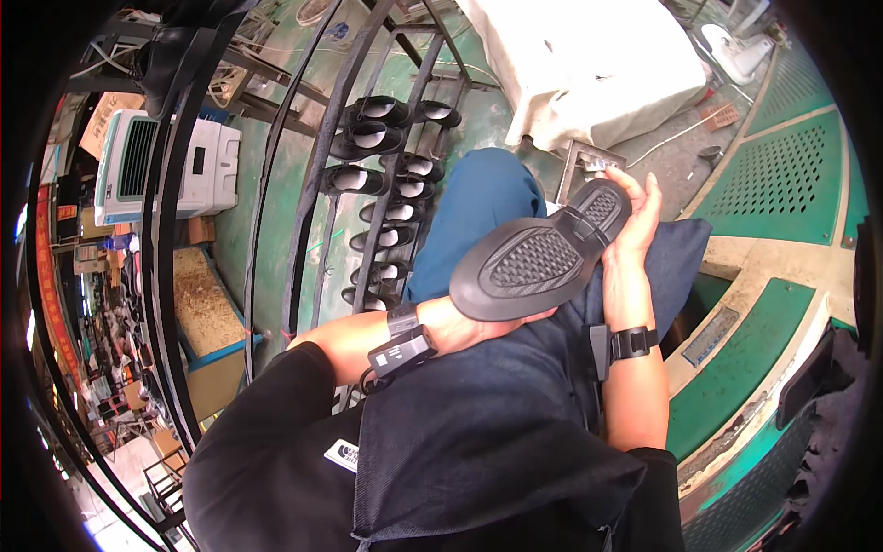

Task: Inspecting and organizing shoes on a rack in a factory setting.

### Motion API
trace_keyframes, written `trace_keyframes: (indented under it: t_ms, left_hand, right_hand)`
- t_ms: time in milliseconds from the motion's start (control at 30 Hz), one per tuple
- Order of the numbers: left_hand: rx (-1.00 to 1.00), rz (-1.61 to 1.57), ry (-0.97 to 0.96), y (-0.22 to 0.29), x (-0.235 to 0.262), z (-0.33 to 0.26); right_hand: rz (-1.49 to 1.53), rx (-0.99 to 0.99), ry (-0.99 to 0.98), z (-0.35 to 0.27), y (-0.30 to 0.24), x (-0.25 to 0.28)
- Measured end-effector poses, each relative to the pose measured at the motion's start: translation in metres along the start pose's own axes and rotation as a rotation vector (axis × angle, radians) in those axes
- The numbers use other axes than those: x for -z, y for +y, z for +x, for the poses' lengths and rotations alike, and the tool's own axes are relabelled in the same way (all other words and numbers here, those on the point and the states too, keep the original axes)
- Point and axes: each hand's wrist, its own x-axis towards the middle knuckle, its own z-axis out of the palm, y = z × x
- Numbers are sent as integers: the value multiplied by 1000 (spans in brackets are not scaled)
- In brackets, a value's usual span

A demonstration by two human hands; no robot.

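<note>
A black shoe sole [533,262], tread side up, lies across my lap between both hands. It has a textured forefoot patch and a smaller patterned heel; whether an upper is attached beneath is hidden. My left hand [455,328] supports the rounded toe end from below, its fingers mostly covered by the sole. Around the heel end curls my right hand [636,221], with the palm along its right edge and fingertips showing past it. A dark strap with a small box sits on each wrist.
At left of my knee stands a black metal rack [336,138] holding several black shoes [372,138]. A white cloth-covered table [589,64] is ahead. Green perforated machine panels [782,179] flank my right side. A white air cooler [170,166] stands far left.
</note>
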Motion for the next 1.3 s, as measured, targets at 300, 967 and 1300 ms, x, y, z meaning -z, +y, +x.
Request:
trace_keyframes:
  t_ms: [300, 967, 1300]
  left_hand:
    - [163, -246, 15, 38, -6, -20]
    - [-733, 499, -402, 118, -34, -85]
    - [-1250, 898, 168, 110, 33, -140]
  right_hand:
    - [20, 236, -217, -25, -19, -22]
    - [107, -211, -739, -63, -34, -25]
    - [-161, -222, -503, 15, -10, -154]
